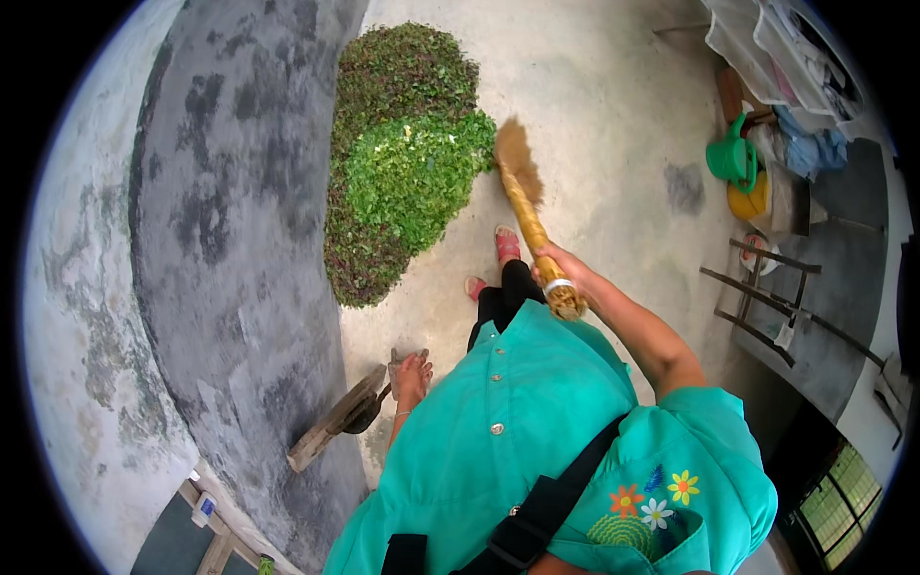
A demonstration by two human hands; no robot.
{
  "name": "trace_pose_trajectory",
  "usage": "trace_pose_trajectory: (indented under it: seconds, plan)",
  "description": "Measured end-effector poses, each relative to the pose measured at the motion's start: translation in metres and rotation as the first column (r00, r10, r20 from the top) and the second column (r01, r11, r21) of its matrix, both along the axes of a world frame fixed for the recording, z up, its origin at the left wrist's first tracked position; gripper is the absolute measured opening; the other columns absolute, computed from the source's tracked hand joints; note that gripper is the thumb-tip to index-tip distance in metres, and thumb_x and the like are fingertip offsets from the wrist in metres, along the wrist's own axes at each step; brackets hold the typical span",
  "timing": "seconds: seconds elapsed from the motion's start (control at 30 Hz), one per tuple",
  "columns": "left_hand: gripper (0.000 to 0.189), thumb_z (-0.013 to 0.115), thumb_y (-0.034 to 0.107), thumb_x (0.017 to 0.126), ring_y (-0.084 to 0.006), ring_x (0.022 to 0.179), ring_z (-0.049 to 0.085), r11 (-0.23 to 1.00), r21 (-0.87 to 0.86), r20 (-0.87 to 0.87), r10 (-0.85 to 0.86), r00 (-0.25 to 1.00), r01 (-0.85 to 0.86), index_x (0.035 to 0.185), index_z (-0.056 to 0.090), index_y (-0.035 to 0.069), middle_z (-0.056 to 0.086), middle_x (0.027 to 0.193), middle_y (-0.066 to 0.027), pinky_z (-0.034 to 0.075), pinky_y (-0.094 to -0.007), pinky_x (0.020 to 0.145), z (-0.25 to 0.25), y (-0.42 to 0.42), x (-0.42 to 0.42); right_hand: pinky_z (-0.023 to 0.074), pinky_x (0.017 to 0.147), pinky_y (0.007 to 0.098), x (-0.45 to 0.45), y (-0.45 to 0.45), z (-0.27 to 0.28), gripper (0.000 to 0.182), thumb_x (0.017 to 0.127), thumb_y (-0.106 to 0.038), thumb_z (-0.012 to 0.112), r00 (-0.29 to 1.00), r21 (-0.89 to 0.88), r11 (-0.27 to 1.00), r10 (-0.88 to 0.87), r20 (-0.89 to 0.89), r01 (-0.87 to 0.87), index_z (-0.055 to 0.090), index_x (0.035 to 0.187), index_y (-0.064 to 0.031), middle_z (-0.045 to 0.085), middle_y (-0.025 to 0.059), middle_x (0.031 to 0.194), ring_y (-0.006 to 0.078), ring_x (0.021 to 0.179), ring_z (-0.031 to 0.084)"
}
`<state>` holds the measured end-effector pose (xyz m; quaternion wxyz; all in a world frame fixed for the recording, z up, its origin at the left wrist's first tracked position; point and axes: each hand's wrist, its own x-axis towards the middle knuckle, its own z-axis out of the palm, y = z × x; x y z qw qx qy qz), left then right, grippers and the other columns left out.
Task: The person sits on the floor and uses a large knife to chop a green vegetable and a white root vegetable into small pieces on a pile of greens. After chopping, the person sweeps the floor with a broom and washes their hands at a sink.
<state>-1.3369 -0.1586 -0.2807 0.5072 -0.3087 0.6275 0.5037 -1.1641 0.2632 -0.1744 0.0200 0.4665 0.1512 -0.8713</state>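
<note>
My right hand (563,269) is wrapped around the handle of a straw broom (528,215), close to its bound butt end. The broom's blurred bristles (521,158) fan out at floor level, beside the right edge of a heap of leafy greens (413,172). Bright green leaves lie over the middle of this heap, with darker, purplish leaves behind and in front. My left hand (413,377) hangs low at my side with its fingers apart and nothing visible in it. It overlaps a small wooden piece (397,356) in view; whether they touch I cannot tell.
A grey-painted wall band (237,215) borders the heap on the left. A wooden plank (338,417) leans near my left hand. Along the right stand a green watering can (732,154), a yellow container (747,198), a metal frame (762,295) and a white rack (762,50).
</note>
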Motion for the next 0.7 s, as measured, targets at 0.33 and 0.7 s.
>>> trace_pose_trajectory:
  seconds: [0.33, 0.7]
  plan:
    - [0.042, 0.05, 0.015, 0.089, -0.0285, 0.086, 0.056, 0.986, 0.018, 0.01, 0.168, 0.986, -0.168, 0.128, 0.035, 0.01, 0.053, 0.098, -0.0114, 0.048, -0.0382, 0.067, -0.04, -0.089, 0.025, 0.05, 0.052, 0.0259, 0.057, -0.032, 0.053, 0.031, 0.08, -0.021, 0.055, 0.986, -0.195, 0.971, -0.154, -0.055, 0.141, 0.041, 0.105, -0.0078, 0.052, 0.0083, 0.077, 0.016, 0.059, 0.055]
    - [0.043, 0.048, 0.02, 0.091, -0.0277, 0.092, 0.055, 0.994, 0.039, 0.042, 0.104, 0.994, -0.106, 0.129, 0.034, 0.005, 0.053, 0.109, -0.0138, 0.047, -0.0356, 0.074, -0.04, -0.033, -0.019, 0.0505, 0.053, 0.0256, 0.019, -0.015, 0.029, 0.034, 0.079, -0.021, 0.056, 0.973, -0.265, 0.961, -0.133, -0.187, 0.081, 0.04, 0.106, -0.0071, 0.053, 0.0088, 0.077, 0.015, 0.058, 0.055]
